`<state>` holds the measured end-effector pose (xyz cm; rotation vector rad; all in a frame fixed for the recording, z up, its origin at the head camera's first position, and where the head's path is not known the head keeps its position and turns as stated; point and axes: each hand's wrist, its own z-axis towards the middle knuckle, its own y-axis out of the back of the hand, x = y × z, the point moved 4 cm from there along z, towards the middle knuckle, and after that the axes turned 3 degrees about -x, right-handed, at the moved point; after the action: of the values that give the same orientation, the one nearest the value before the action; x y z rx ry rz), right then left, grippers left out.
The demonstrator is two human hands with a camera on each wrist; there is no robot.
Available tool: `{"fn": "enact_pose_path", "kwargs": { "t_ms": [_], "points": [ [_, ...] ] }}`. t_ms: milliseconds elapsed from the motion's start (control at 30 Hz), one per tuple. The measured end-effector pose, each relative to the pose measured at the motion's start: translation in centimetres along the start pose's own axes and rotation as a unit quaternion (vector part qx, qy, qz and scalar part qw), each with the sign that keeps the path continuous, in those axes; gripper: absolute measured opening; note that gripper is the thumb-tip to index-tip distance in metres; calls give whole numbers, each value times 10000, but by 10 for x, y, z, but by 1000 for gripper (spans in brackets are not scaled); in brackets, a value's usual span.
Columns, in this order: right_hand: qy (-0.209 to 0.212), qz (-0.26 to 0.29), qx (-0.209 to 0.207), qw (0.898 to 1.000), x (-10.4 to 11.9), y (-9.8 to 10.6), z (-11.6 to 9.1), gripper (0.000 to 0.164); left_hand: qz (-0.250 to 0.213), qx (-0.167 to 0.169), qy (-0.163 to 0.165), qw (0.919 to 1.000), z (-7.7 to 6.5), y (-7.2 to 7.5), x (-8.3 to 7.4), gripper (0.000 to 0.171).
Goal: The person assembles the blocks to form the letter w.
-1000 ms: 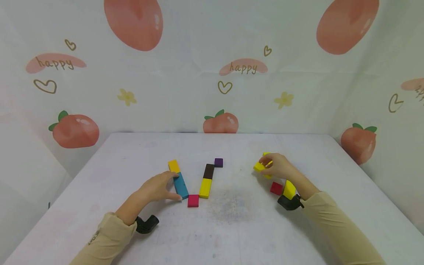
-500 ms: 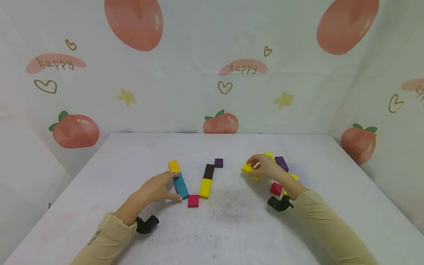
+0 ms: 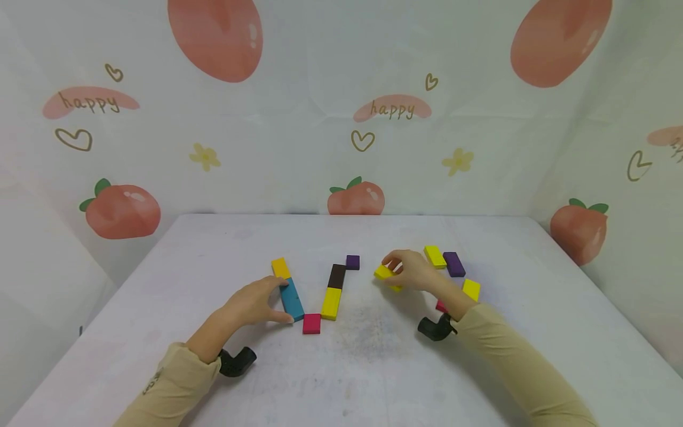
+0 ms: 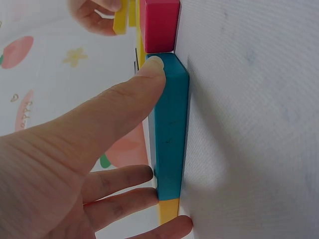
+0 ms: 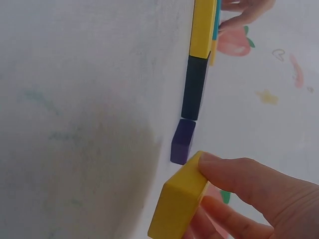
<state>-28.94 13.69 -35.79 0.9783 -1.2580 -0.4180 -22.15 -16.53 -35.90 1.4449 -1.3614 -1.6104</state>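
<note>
The right hand (image 3: 413,271) pinches a yellow block (image 5: 178,199) between thumb and fingers, to the right of the small purple block (image 3: 353,262) at the far end of the chain of blocks laid on the table (image 3: 240,237). The head view shows the held block apart from that purple one; whether its underside touches the table is hard to tell. The left hand (image 3: 258,301) has thumb and fingers spread along the blue block (image 3: 291,299), the thumb on its end beside the red block (image 3: 312,324) — steadying it, it seems, rather than gripping.

The step in hand looks like moving the yellow block, and a light pinch should do. The block points askew, so a small turn of the wrist would square it before it is released. A low, slow approach is safest: a bump could shift the purple block from the dark block's (image 3: 337,276) corner. The left thumb should press gently — too hard, and the blue block may slide.
</note>
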Motion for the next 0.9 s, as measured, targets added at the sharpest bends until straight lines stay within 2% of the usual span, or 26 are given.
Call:
{"fn": "enact_pose_path", "kwargs": {
  "t_ms": [167,900],
  "points": [
    [-129,148,77,9998,1,-5,3,35,7,-12,-11,10000,0,0,0,79],
    [-638,168,63,9978,6,-17,18,40,5,-4,17,10000,0,-1,2,79]
  ]
}}
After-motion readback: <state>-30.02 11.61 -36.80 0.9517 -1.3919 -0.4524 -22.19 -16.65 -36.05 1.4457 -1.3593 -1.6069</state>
